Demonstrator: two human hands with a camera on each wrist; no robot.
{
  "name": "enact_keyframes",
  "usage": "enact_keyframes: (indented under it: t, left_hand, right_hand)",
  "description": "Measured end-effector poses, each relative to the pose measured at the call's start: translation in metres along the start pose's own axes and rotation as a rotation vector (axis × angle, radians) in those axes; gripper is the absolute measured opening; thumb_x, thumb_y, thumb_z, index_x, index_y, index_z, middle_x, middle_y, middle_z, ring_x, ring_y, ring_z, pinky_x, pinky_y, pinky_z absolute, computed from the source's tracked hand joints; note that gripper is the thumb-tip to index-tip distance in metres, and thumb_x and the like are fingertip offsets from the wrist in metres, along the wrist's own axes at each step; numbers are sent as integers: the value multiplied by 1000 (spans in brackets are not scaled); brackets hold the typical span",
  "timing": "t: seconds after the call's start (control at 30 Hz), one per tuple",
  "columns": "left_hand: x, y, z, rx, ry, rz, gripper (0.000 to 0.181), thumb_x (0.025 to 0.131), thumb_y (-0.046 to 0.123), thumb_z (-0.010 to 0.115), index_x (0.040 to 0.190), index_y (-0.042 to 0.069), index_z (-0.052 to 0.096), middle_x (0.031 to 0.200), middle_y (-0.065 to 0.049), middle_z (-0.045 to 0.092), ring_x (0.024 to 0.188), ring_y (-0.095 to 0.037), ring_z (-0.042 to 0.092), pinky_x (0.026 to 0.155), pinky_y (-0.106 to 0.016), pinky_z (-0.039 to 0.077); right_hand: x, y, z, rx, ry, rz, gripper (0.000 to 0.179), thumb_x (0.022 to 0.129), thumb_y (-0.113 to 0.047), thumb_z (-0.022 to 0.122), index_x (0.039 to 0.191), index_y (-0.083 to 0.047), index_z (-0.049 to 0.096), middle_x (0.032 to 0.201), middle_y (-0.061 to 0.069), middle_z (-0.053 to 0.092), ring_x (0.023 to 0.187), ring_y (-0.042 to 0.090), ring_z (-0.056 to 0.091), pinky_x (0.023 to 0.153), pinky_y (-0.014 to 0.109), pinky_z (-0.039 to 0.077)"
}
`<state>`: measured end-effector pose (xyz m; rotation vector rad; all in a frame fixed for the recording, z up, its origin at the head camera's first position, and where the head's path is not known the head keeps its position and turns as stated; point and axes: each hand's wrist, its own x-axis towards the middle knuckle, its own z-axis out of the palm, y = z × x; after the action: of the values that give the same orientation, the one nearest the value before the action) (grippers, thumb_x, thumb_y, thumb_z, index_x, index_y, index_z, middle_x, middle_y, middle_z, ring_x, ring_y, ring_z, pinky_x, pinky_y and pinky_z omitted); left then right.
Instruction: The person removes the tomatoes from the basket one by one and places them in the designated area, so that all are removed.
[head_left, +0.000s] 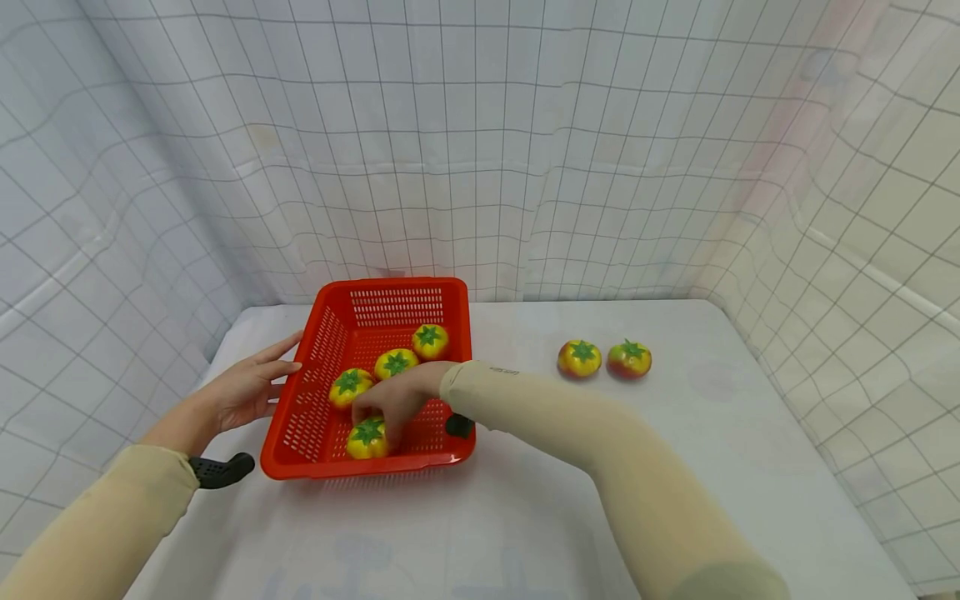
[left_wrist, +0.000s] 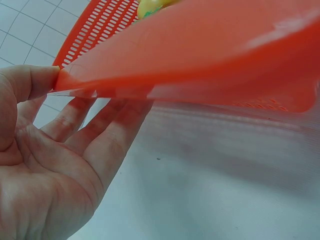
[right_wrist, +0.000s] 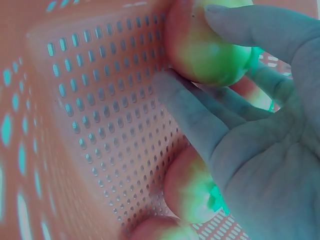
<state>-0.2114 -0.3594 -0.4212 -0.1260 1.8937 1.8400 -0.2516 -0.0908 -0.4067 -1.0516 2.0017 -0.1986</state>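
Observation:
A red plastic basket [head_left: 296,417] with slotted walls holds several yellow-and-red tomatoes with green star-shaped tops. My left hand [head_left: 243,392] is at the basket's left side; in the left wrist view the thumb [left_wrist: 42,80] lies on the rim and the other fingers pass beneath it. My right hand [head_left: 401,398] reaches down inside the basket and holds the front tomato [head_left: 366,440] between thumb and fingers. That tomato [right_wrist: 200,50] shows red, yellow and green in the right wrist view. Other tomatoes, one at left [head_left: 350,385] and one at back right [head_left: 431,341], lie around the hand.
Two more tomatoes, one yellow [head_left: 579,359] and one greener [head_left: 629,360], sit side by side on the white table [head_left: 712,467] right of the basket. Grid-patterned white curtains [head_left: 495,167] enclose the back and sides. My right forearm crosses the basket's right rim.

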Motion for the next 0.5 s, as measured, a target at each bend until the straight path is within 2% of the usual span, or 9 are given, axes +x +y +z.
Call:
enact_keyframes:
  t: [0.2,0.37,0.5]
  left_hand:
    - [-1,1,0,-8,-1,-4,73,110,30,49,165,34,0,157,-18,29,111,-22,65,94,-48,56]
    - [-1,1,0,-9,-6,0,73,110,29,49,165,33,1,151,-14,35,111,-23,65,93,-48,56]
    - [0,0,-1,-7,-7,1,73,110,30,48,165,34,1,154,-17,32,111,-23,65,93,-49,56]
  right_hand:
    - [1,-3,2,10,0,28,57,87,-18,83,134,-34,54,129,-13,50,117,6,43,97,22,44]
    - [-1,-4,-2,10,-5,1,56,88,-17,83,132,-33,54,129,-12,49,117,7,43,94,21,45]
    - [-9,-4,-9,15,2,-15,58,87,-16,83,133,-34,53,131,-12,48,118,8,42,89,20,48]
